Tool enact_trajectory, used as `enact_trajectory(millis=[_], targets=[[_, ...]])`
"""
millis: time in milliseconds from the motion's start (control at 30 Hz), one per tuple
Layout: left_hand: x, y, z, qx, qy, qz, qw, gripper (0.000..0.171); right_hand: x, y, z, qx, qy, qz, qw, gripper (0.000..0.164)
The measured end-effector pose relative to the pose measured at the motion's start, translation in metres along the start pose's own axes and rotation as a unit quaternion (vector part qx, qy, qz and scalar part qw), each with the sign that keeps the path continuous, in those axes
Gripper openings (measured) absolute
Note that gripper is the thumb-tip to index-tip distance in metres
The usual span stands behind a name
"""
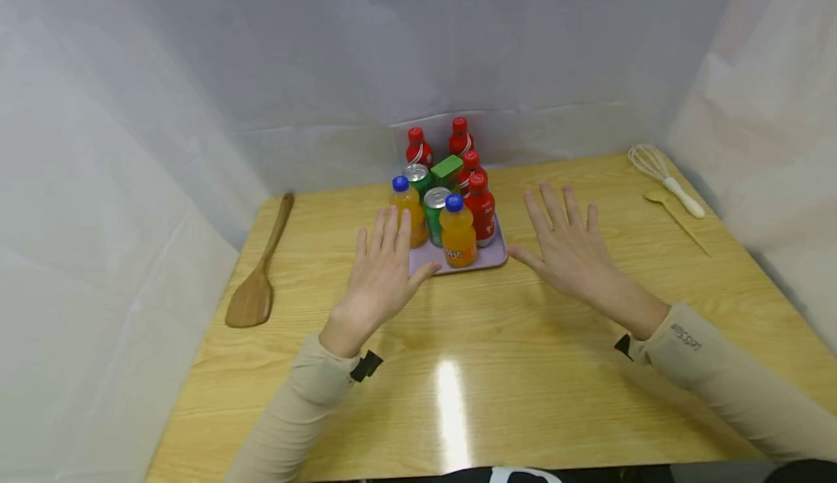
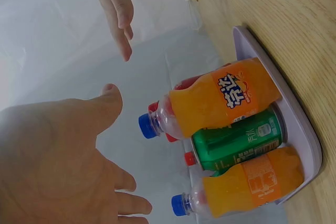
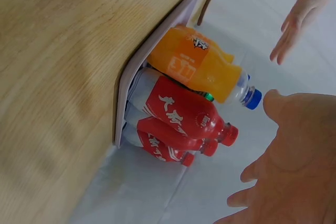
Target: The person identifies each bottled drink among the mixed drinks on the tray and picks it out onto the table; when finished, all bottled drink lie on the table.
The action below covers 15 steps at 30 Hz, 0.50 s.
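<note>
My left hand (image 1: pixel 382 272) hovers palm down with its fingers straight, in front of the left part of a pale purple tray (image 1: pixel 428 256). To the right of the tray my right hand (image 1: pixel 572 250) is spread, also holding nothing. Two orange soda bottles with blue caps stand on the tray, the front one (image 1: pixel 460 240) near its edge and the other (image 1: pixel 418 214) partly behind my left fingers. Between and behind them are green cans (image 1: pixel 434 218), a green box (image 1: pixel 447 169) and several red-capped bottles (image 1: pixel 482 210). The left wrist view shows the orange soda bottle (image 2: pixel 226 98) upright beside a can.
A wooden spatula (image 1: pixel 258 279) lies at the table's left. At the right lie a whisk (image 1: pixel 667 178) with a white handle and a yellowish spoon (image 1: pixel 676 218). White cloth (image 1: pixel 327 69) hangs behind the wooden table (image 1: pixel 523 367) and at both sides.
</note>
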<state>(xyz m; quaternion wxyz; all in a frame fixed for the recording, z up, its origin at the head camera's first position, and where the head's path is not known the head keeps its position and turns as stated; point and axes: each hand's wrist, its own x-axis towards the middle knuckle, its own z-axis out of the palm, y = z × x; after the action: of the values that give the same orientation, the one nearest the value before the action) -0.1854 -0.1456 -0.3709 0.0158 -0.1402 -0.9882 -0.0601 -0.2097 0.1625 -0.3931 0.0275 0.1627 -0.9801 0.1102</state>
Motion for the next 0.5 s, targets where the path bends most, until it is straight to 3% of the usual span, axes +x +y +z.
enact_trajectory(millis=[200, 400, 500], targets=[[0.000, -0.001, -0.001, -0.006, -0.001, -0.006, 1.0000, 0.097, 0.006, -0.001, 0.002, -0.005, 0.011, -0.008, 1.000, 0.096], [0.005, -0.008, -0.004, -0.020, 0.016, -0.008, 0.9996, 0.095, 0.031, -0.001, 0.009, 0.016, 0.109, -0.049, 0.993, 0.096], [0.010, -0.014, -0.003, -0.057, 0.037, -0.011, 0.9976, 0.083, 0.047, 0.001, 0.012, 0.044, 0.140, -0.062, 0.987, 0.090]])
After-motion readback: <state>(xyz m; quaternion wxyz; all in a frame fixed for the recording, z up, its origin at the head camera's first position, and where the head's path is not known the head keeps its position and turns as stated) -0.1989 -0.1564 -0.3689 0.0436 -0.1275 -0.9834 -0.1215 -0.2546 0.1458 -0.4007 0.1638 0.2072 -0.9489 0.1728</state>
